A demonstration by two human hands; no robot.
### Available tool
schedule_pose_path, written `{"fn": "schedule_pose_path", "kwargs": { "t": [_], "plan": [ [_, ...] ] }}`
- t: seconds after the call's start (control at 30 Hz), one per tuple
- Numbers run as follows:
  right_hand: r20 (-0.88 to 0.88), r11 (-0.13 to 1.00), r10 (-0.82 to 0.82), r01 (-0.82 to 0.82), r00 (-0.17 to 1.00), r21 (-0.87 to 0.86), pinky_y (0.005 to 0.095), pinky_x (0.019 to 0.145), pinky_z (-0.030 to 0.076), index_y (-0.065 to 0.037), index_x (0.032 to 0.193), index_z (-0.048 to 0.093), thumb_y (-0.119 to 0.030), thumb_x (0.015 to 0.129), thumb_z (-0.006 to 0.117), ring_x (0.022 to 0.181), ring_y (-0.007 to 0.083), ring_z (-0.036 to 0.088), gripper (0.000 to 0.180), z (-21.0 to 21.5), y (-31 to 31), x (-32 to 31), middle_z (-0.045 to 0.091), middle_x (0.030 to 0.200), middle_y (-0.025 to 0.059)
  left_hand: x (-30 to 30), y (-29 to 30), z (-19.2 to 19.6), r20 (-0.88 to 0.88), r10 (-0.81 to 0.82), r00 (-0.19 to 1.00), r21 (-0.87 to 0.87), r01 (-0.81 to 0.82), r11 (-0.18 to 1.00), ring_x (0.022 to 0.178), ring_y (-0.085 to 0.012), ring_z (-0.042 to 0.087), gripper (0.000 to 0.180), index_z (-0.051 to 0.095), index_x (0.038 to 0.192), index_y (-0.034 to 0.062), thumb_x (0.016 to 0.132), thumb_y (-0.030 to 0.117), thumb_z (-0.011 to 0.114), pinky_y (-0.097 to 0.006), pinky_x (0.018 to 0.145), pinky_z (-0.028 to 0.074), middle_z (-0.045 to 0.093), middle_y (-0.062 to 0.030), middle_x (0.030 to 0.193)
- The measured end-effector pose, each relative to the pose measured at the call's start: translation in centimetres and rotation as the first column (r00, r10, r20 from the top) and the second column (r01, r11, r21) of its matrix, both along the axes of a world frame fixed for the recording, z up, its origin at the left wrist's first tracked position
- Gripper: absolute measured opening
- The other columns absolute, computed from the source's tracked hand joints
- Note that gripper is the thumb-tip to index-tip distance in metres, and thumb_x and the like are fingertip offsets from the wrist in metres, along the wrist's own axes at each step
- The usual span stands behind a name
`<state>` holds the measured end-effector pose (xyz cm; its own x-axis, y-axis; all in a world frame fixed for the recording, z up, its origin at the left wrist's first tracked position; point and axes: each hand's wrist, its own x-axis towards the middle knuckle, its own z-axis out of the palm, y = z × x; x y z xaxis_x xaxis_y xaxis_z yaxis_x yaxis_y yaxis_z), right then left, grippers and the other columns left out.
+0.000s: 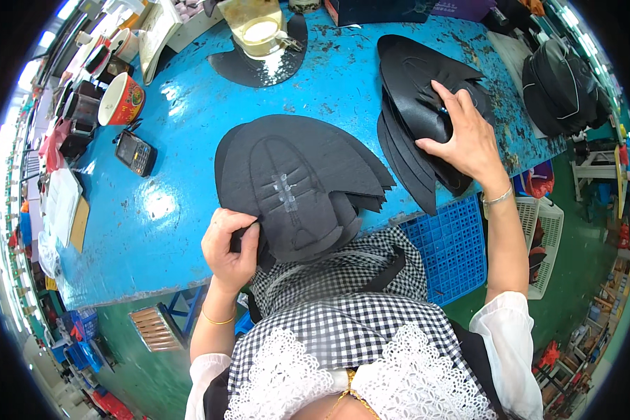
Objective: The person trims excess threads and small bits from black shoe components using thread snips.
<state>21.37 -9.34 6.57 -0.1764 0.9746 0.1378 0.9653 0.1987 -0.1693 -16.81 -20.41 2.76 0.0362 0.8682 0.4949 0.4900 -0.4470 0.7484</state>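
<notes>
A stack of flat black cut pieces (280, 178), shaped like shoe uppers, lies at the near edge of the blue table in front of me. A whitish, tape-like patch crosses the middle of the top piece, within a stitched oval outline. My left hand (231, 245) is closed on the stack's lower left edge, thumb and fingers pinching a black piece there. To the right lies a second pile of black pieces (413, 98), glossier and curved. My right hand (465, 133) lies on top of this pile with its fingers spread.
A glue pot (262, 38) stands on a black piece at the back. Leftward are a paper bowl (121, 99), a phone (134, 152) and dark jars. A tied black bundle (563, 87) sits at the right. Blue crates (446, 245) and a white basket (546, 245) stand below the table.
</notes>
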Motion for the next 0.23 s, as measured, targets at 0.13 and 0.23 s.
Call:
{"fn": "schedule_pose_path", "kwargs": {
  "t": [0.13, 0.23],
  "plan": [
    [-0.232, 0.999, 0.02, -0.025, 0.972, -0.02, 0.0419, 0.091, 0.052, -0.014, 0.146, 0.044, -0.038, 0.07, 0.083, 0.105, 0.0294, 0.061, 0.089, -0.3, 0.1, 1.4, 0.053, 0.116, 0.011, -0.1, 0.2, 2.8, -0.135, -0.072, 0.988, -0.044, 0.066, 0.997, 0.061, -0.0165, 0.056, 0.011, 0.068, 0.086, 0.0005, 0.078, -0.007, 0.07, -0.029, 0.06, 0.043, 0.063, -0.0063, 0.07],
    [-0.69, 0.992, -0.116, 0.045, 0.714, -0.12, 0.0402, 0.104, 0.046, -0.01, 0.141, 0.051, -0.018, 0.084, 0.078, 0.126, 0.0264, 0.055, 0.063, -1.2, -1.0, 1.6, 0.056, 0.14, 0.0168, -1.3, -1.7, 3.9, 0.094, 0.029, 0.995, -0.262, -0.003, 0.965, 0.063, -0.0152, 0.06, 0.013, 0.069, 0.09, -0.0004, 0.08, -0.008, 0.068, -0.026, 0.06, 0.045, 0.067, -0.0072, 0.071]
  ]
}}
